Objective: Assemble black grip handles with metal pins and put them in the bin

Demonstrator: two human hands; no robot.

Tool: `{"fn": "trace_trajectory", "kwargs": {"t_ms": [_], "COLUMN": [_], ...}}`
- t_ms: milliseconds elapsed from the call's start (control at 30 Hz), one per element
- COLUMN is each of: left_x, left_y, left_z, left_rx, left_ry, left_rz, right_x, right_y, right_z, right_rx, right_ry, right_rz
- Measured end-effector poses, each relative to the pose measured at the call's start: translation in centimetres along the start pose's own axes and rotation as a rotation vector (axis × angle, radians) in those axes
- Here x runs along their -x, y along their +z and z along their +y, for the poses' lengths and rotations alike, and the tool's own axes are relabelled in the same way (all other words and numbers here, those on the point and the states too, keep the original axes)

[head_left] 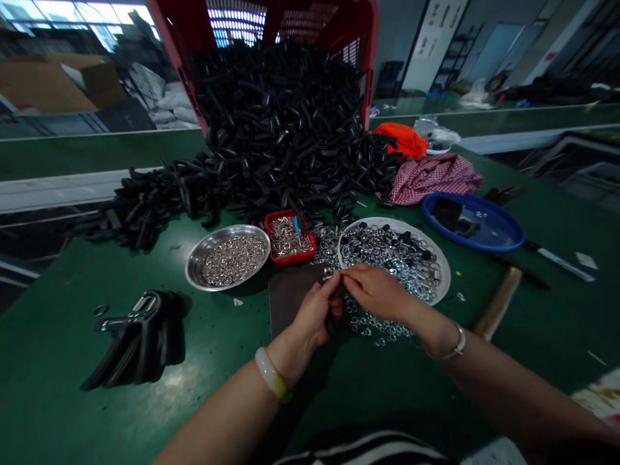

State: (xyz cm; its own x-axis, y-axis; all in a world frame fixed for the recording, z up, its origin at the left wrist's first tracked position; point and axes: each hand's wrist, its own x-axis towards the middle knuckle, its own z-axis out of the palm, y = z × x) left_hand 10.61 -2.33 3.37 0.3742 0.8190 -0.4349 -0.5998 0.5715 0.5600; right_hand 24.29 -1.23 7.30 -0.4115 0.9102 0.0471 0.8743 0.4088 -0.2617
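My left hand [316, 311] and my right hand [375, 292] meet above the table, pinching a small black part with a metal ring [327, 277] between their fingers. The exact shape of the part is hidden by my fingers. Just beyond my right hand, a white plate [438, 284] holds a mass of metal rings and black clips. Loose metal rings [380, 329] lie spilled under my right wrist. A dark brown leather pad [290, 300] lies beneath my left hand.
A steel bowl of small metal pieces [191, 271] and a red tray of pins [290, 260] stand left of the plate. Black curved parts [276, 129] spill from a red crate [358, 39]. A hammer's wooden handle [498, 300] and a blue tray [504, 242] lie right.
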Motion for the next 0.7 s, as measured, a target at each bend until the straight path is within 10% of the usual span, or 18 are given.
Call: {"fn": "trace_trajectory", "kwargs": {"t_ms": [333, 700], "left_x": [-1.3, -1.0], "left_y": [-1.4, -2.9], "left_z": [2.2, 2.7], "left_rx": [0.182, 0.320], "left_ry": [-0.070, -0.190], "left_rz": [0.071, -0.126], "right_x": [-5.6, -9.3], "right_y": [-3.4, -2.6], "right_z": [17.1, 15.2], "right_rx": [0.108, 0.008], "right_ry": [0.383, 0.498], "right_rz": [0.146, 0.267]}}
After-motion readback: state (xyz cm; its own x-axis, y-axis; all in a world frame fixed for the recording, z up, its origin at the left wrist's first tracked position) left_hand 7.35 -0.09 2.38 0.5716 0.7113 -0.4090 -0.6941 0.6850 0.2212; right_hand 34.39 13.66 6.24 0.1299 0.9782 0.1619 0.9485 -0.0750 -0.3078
